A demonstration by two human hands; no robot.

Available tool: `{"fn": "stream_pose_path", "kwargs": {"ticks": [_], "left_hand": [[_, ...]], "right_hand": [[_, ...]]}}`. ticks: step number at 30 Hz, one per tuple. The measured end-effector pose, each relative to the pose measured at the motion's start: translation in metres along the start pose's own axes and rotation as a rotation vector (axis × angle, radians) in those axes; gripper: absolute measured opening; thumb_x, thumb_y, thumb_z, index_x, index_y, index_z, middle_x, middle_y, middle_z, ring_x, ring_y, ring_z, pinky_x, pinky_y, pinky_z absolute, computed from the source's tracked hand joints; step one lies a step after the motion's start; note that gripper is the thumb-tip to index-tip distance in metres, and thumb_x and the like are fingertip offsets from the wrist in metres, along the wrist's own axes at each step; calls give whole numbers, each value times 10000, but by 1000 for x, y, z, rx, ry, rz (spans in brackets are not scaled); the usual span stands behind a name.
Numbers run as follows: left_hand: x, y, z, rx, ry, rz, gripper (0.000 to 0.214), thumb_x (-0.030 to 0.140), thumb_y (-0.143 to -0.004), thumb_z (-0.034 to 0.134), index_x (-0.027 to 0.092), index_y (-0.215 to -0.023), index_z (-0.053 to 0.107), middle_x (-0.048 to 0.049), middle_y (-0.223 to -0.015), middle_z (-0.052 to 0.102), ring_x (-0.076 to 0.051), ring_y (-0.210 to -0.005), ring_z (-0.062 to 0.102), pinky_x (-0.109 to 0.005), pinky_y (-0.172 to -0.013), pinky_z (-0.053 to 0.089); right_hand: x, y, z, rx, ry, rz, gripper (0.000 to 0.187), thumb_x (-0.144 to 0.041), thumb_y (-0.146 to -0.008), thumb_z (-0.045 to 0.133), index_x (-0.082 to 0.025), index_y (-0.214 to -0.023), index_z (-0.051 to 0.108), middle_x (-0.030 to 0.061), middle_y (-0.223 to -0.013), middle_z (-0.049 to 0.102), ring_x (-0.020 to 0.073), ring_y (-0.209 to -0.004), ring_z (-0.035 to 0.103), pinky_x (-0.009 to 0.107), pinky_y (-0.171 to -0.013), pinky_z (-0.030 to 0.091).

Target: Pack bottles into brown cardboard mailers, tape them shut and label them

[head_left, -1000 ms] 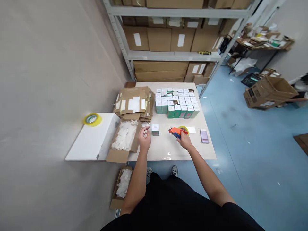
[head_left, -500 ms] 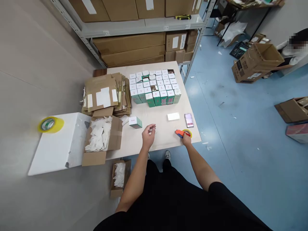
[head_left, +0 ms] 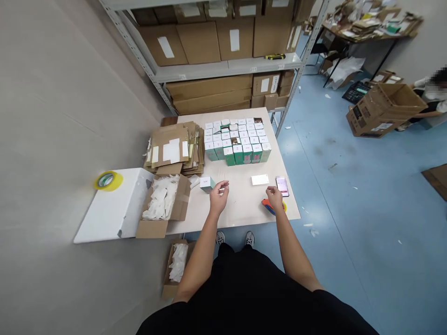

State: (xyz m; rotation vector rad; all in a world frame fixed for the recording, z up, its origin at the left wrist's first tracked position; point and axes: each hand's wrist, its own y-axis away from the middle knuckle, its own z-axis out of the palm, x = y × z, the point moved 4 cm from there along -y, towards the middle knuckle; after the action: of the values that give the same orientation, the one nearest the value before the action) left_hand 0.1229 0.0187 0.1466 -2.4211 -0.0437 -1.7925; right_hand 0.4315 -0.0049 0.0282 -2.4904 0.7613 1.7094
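Observation:
My left hand (head_left: pixel 219 196) hovers over the table with fingers loosely curled and apart, nothing visible in it. Just left of it stands a single white-topped green box (head_left: pixel 206 183), partly behind the fingers. My right hand (head_left: pixel 274 197) is above an orange and blue tape dispenser (head_left: pixel 268 206) with yellow tape, which lies on the table partly covered by the hand and wrist. Its fingers are bent and look empty. Close by are a phone (head_left: pixel 282 185) with a lit screen and a small white box (head_left: pixel 260 180). Several matching green boxes (head_left: pixel 239 143) stand in rows farther back.
Flattened cardboard (head_left: pixel 167 146) is stacked at the table's left. A carton of white paper (head_left: pixel 161 197) sits in front of it, beside a white block (head_left: pixel 108 211) bearing a yellow tape roll (head_left: pixel 109 180). Shelving (head_left: pixel 223 69) stands behind. Another person (head_left: pixel 438 95) is at far right.
My right hand has let go of the tape dispenser and moved up toward the phone. My left hand stays near the single box. The whole view has shifted, so things sit lower and farther right.

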Motion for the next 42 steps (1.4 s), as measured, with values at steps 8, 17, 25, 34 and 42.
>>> {"fn": "stream_pose_path", "kwargs": {"ticks": [8, 17, 25, 34, 42], "left_hand": [[-2, -1, -48, 77, 10, 43, 381, 316, -928, 665, 247, -1301, 699, -108, -1349, 696, -250, -1269, 657, -433, -1048, 580], [-53, -11, -136, 249, 100, -46, 392, 296, -921, 684, 219, -1306, 678, -143, -1372, 680, -277, -1306, 647, -459, -1046, 589], [-104, -68, -226, 308, 134, -133, 424, 296, -924, 689, 233, -1343, 668, -123, -1433, 648, -271, -1348, 606, -425, -1080, 553], [-167, -188, -307, 245, -23, -205, 536, 214, -878, 663, 214, -1414, 644, -119, -1443, 649, -284, -1363, 590, -416, -1130, 483], [-219, -266, -336, 118, -313, -384, 666, 207, -877, 668, 96, -1515, 511, -213, -1590, 496, -317, -1493, 458, -398, -1233, 339]], "right_hand": [[-114, 21, 81, -223, -257, -313, 567, -506, -894, 608, -213, -1380, 609, 159, -1426, 657, 272, -1239, 660, 451, -1002, 564], [-174, 41, 177, -420, -234, -366, 492, -471, -866, 645, -217, -1288, 656, 150, -1388, 681, 273, -1169, 689, 450, -967, 580], [-212, 33, 290, -459, -120, -404, 475, -473, -872, 632, -234, -1280, 679, 128, -1370, 693, 259, -1118, 697, 421, -887, 607], [-250, -16, 422, -468, 160, -495, 484, -364, -909, 595, -233, -1371, 655, 116, -1403, 682, 278, -1198, 680, 464, -1004, 571], [-265, -45, 514, -597, 691, -630, 615, -224, -932, 538, -155, -1543, 520, 128, -1637, 471, 327, -1569, 336, 525, -1287, 288]]}}
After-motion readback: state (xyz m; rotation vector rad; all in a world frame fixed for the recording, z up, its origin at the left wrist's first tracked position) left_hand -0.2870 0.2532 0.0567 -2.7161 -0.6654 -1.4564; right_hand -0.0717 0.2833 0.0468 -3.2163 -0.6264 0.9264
